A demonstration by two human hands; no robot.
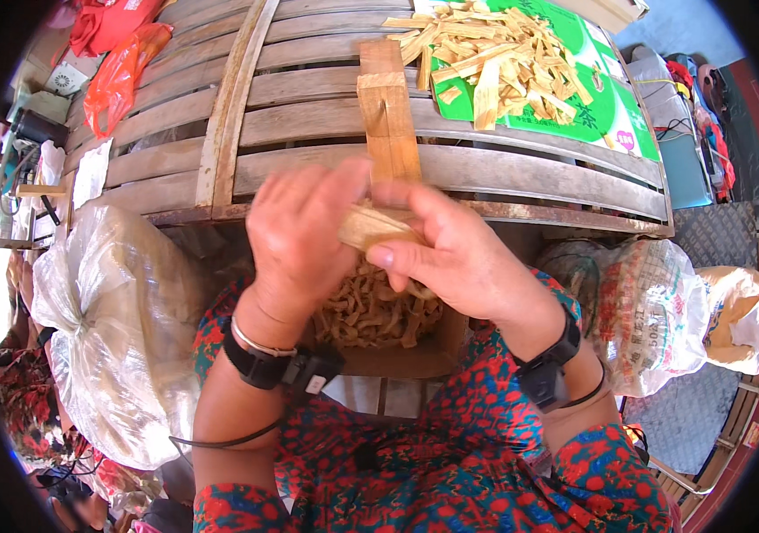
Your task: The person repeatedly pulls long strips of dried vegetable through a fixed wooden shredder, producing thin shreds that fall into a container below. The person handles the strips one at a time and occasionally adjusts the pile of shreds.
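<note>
My right hand [455,253] pinches a flat, pale yellow, wood-like strip [375,228] between thumb and fingers. Closed around the strip's other end is my left hand [295,235], its fingers blurred by motion. Both hands are in front of the near end of a wooden block [393,142] on the slatted table; a thin dark piece sticks out of the block's face. Below them, a cardboard box [388,361] at my lap holds many curled brown pieces [375,306]. Across the table, a heap of similar pale strips [521,67] lies on a green printed sheet [615,115].
The slatted table [308,124] has a rusty metal edge just beyond my hands. A filled clear plastic bag [122,329] stands at left, and a filled woven sack [646,311] at right. Red plastic bags [126,75] lie at the table's far left.
</note>
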